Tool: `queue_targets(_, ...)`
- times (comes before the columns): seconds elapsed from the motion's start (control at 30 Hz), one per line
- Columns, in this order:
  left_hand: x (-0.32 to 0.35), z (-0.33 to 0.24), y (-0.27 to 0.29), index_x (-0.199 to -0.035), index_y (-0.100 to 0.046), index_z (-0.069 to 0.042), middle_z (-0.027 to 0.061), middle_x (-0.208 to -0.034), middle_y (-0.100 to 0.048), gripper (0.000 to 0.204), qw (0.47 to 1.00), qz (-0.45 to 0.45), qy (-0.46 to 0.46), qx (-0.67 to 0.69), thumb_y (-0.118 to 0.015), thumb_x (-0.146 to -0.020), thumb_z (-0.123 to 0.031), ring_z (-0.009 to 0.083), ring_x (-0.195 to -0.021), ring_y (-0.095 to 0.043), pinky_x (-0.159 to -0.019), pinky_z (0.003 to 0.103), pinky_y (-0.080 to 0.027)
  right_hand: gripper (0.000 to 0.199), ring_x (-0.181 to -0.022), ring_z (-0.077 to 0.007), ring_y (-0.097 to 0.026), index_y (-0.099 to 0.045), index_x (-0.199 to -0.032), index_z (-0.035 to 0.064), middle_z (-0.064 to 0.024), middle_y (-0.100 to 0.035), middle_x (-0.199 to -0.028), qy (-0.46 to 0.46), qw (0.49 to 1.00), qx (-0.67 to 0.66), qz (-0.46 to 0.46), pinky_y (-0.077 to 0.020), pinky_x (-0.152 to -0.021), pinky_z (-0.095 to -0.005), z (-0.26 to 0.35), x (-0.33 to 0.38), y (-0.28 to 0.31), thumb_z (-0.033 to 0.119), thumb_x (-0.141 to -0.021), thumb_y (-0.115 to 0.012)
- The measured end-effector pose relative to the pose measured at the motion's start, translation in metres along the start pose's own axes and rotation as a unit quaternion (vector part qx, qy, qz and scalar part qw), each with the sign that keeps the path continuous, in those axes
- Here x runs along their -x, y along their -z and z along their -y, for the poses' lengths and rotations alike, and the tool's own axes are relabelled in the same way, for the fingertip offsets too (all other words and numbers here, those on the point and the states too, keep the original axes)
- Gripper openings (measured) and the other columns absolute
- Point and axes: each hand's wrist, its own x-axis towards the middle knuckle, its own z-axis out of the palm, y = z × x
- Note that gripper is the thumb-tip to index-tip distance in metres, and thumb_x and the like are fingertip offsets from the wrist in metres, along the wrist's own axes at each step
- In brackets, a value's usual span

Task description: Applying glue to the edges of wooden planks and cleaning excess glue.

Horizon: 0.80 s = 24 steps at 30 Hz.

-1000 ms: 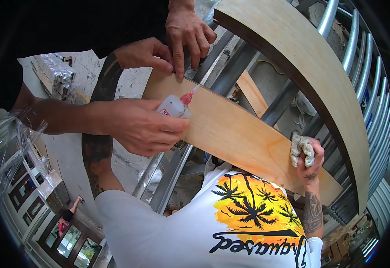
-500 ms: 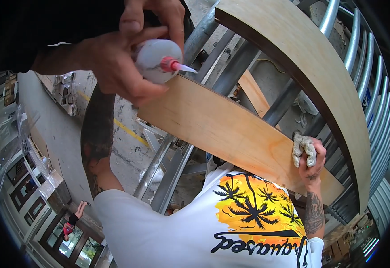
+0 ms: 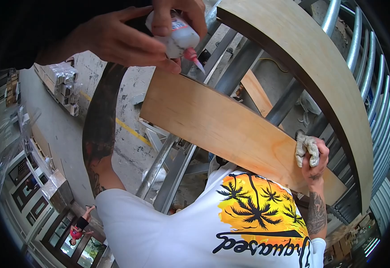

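Note:
My right hand [image 3: 318, 157] is closed round a bunched-up, dirty white knitted work glove [image 3: 306, 148], which rests against the right part of a long plywood board [image 3: 221, 125]. The board slants across the view in front of my white shirt. My tattooed left forearm [image 3: 99, 120] reaches up towards the board's far left end. Its hand is hidden behind the hands of a co-worker. Those hands [image 3: 134, 38], in black sleeves, hold a white squeeze bottle [image 3: 182, 41] with a red collar and a pointed nozzle. The nozzle points down, just beyond the board's far edge.
A curved plywood band [image 3: 311, 49] with a dark edge arcs along the right. Grey metal tubes [image 3: 238, 67] run under the board, and more rails [image 3: 355, 40] stand behind the band. Wrapped stacks [image 3: 61, 85] sit on the concrete floor at left. Someone in red [image 3: 76, 230] is in the background.
The co-worker's hands have shifted the bottle up and to the right and tipped its nozzle further down. My right hand and the board sit slightly further right in view. The background person has moved.

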Motion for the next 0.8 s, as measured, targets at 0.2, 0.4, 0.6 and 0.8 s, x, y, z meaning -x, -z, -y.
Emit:
queue_targets(0.2,-0.035,-0.023,-0.007,-0.104,-0.073,-0.006,0.0,-0.09,-0.067,0.024,0.967,-0.019,0.081,0.243,-0.078,-0.091,-0.026,0.0108,-0.083,-0.059,-0.074,0.027,-0.044,0.036,-0.093,-0.0341,-0.067,-0.045,-0.118,0.005,-0.0223,-0.065,-0.11,0.003,1.0,-0.007,0.0,-0.0527,-0.084,-0.0416,-0.002,0.001,-0.003,-0.003,-0.084,-0.055)
queue_targets(0.4,-0.031,-0.023,-0.006,-0.107,-0.064,-0.01,-0.0003,-0.096,-0.06,0.024,0.954,0.024,0.153,0.256,-0.072,-0.096,-0.03,0.0107,-0.09,-0.054,-0.082,0.029,-0.045,0.031,-0.097,-0.0314,-0.066,-0.046,-0.118,0.005,-0.022,-0.065,-0.112,-0.001,1.0,-0.015,0.004,-0.0517,-0.088,-0.04,0.0,0.0,-0.002,-0.002,-0.089,-0.052)
queue_targets(0.6,-0.036,-0.04,-0.003,-0.092,-0.073,-0.006,0.0024,-0.09,-0.067,0.022,0.957,0.011,0.176,0.23,-0.074,-0.095,-0.027,0.0127,-0.087,-0.056,-0.084,0.03,-0.045,0.037,-0.094,-0.0343,-0.067,-0.045,-0.118,0.0048,-0.0225,-0.065,-0.11,0.006,1.0,-0.006,0.001,-0.0527,-0.085,-0.0418,-0.004,0.001,-0.002,-0.004,-0.083,-0.055)
queue_targets(0.8,-0.031,-0.046,-0.003,-0.094,-0.075,-0.004,0.0035,-0.087,-0.069,0.022,0.953,0.006,0.158,0.257,-0.071,-0.097,-0.025,0.0137,-0.086,-0.057,-0.083,0.031,-0.046,0.044,-0.091,-0.0372,-0.067,-0.045,-0.118,0.0049,-0.0232,-0.065,-0.108,0.013,1.0,-0.001,-0.005,-0.0538,-0.081,-0.0435,-0.004,0.0,-0.003,-0.006,-0.077,-0.057)
